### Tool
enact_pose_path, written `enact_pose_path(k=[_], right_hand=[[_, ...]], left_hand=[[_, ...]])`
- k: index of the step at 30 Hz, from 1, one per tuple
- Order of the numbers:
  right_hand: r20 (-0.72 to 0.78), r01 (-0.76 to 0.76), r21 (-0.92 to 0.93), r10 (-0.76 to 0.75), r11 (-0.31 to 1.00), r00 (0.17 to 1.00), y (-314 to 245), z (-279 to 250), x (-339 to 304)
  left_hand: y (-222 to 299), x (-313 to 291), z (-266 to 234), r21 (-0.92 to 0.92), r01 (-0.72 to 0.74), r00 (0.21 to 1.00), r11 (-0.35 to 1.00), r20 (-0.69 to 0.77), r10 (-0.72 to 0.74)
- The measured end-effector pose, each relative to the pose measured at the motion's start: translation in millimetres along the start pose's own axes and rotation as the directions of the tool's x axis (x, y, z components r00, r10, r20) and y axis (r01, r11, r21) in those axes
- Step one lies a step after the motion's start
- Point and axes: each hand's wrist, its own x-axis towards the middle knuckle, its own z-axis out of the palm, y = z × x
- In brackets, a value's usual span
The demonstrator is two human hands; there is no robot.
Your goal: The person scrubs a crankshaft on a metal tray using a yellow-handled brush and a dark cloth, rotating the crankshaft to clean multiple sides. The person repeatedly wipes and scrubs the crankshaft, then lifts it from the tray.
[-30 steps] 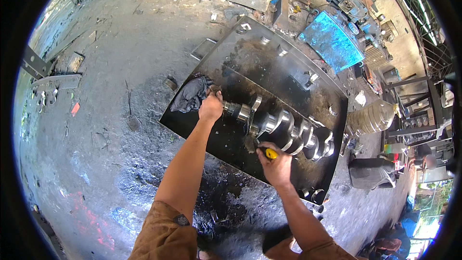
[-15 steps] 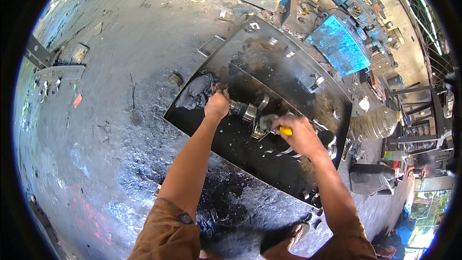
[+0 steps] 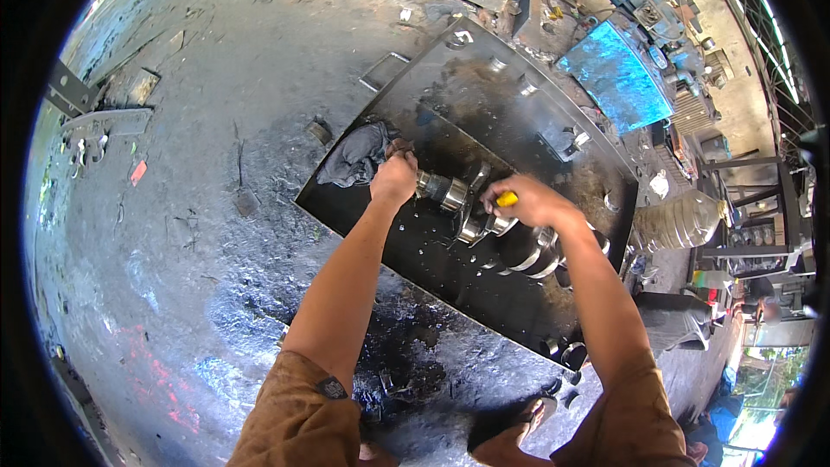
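A crankshaft (image 3: 451, 195) with shiny journals lies across a black, oily metal tray (image 3: 432, 281). My left hand (image 3: 395, 178) is closed around the crankshaft's left end. Beside that hand, a crumpled dark grey rag (image 3: 353, 154) lies in the tray's left corner. My right hand (image 3: 529, 199) grips a tool with a yellow handle (image 3: 507, 199) above the middle of the crankshaft. The tool's working end is hidden by the fingers, so its kind cannot be made out. My right forearm covers part of the crankshaft's right side.
Curved metal bearing shells (image 3: 527, 85) lie in the far part of the tray, others near its front right corner. Behind stands a blue machine (image 3: 616, 73). A large clear plastic bottle (image 3: 679, 220) lies at the right, near a dark metal rack (image 3: 752, 251). The floor is oily.
My right hand has moved slightly up and left along the crankshaft with the yellow-handled tool. More of the crankshaft's right side shows. My left hand keeps its hold on the end.
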Motion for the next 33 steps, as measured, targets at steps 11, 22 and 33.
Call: enact_pose_path(k=[11, 22, 33], right_hand=[[-0.322, -0.236, -0.1, 0.193, 0.967, 0.927, -20.7, 12.8, -14.8], [-0.603, -0.159, 0.382, 0.376, 0.91, 0.704, -96.4, 146.9, -97.1], [-0.875, -0.104, 0.167, 0.196, 0.98, 0.442, -77.0, 162.0, -87.8]], left_hand=[[-1.7, -0.6, -2.0, -0.045, -0.03, 1.0, 0.999, -0.004, 0.03], [-5.7, 3.1, 2.1, -0.055, -0.037, 0.999, 0.998, -0.011, 0.036], [-2.8, 5.3, 2.4, -0.04, -0.026, 0.999, 0.999, -0.037, 0.024]])
